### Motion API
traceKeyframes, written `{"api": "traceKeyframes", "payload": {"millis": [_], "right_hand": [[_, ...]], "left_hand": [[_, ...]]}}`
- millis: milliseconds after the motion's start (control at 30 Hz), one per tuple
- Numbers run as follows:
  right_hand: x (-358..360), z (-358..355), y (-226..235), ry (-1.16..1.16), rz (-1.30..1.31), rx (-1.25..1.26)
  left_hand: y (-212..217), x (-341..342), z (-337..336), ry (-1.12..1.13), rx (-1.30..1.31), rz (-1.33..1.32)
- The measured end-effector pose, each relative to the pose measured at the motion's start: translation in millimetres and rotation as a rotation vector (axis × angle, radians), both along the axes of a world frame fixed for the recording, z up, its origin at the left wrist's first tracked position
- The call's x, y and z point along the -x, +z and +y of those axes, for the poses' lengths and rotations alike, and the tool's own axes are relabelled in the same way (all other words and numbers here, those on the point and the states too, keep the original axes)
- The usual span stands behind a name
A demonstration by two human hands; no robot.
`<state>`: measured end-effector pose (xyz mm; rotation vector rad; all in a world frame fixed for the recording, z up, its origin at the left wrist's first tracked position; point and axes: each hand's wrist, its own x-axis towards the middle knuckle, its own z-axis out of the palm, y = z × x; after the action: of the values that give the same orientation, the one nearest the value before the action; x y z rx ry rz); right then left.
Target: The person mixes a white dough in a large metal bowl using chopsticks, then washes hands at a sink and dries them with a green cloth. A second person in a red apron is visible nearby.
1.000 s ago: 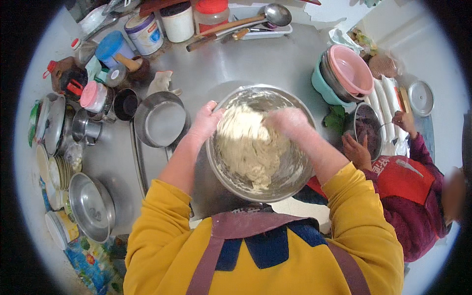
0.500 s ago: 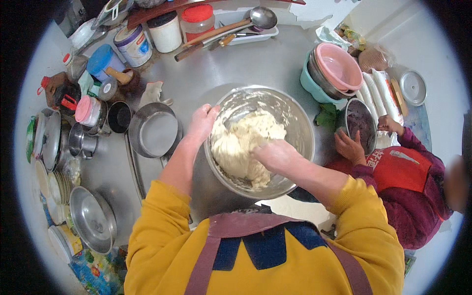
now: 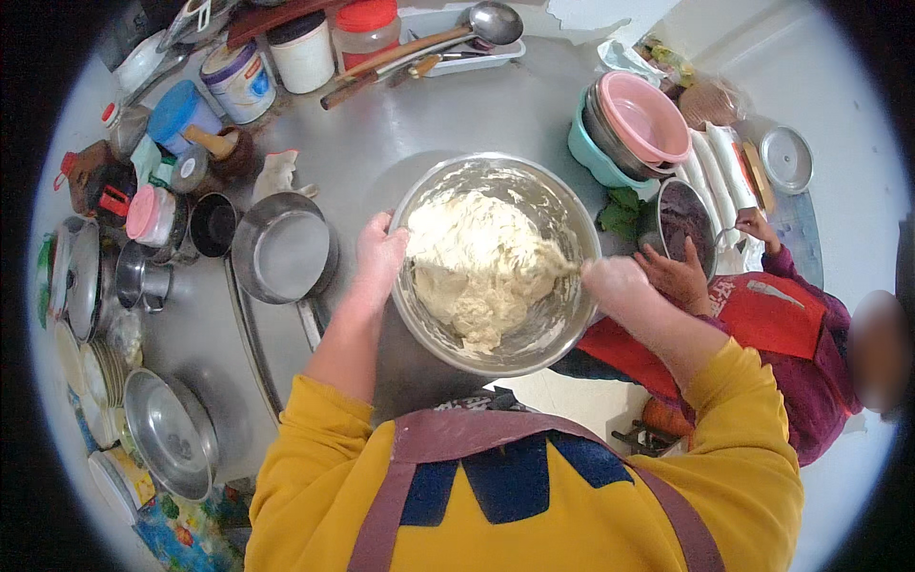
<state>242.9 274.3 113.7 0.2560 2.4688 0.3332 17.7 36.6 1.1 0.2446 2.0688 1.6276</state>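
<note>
A large steel mixing bowl (image 3: 419,336) stands on the metal counter in front of me, with pale, sticky dough (image 3: 481,238) inside and smears up its wall. My left hand (image 3: 382,250) is closed on the bowl's left rim. Over the right rim, my right hand (image 3: 615,284) is closed round a thin, dough-coated stirring stick (image 3: 562,269). Its far end goes into the dough; its exact kind is hidden by the coating and my fingers. A clump of dough clings along it.
To my right a person in a red apron (image 3: 762,319) works with both hands at a bowl of dark filling (image 3: 684,224). Stacked pink basins (image 3: 648,114) stand beyond. Left of my bowl are a round cake pan (image 3: 284,248) and several jars; a ladle (image 3: 494,24) lies at the back.
My right hand has moved from over the dough out to the bowl's right rim, drawing the stick and some dough rightward. My left hand keeps its place on the rim. The view has shifted slightly.
</note>
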Motion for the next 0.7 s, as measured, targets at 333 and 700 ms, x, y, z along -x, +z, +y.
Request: {"api": "traceKeyframes", "payload": {"millis": [333,700], "right_hand": [[16.3,-77.8,-12.9,0.19,-0.006,0.297],[74.1,7.8,21.9,-0.123,0.263,0.144]], "left_hand": [[-3.0,9.6,0.8,-0.103,0.02,-0.13],[-9.1,10.7,-7.5,-0.113,0.018,-0.136]]}}
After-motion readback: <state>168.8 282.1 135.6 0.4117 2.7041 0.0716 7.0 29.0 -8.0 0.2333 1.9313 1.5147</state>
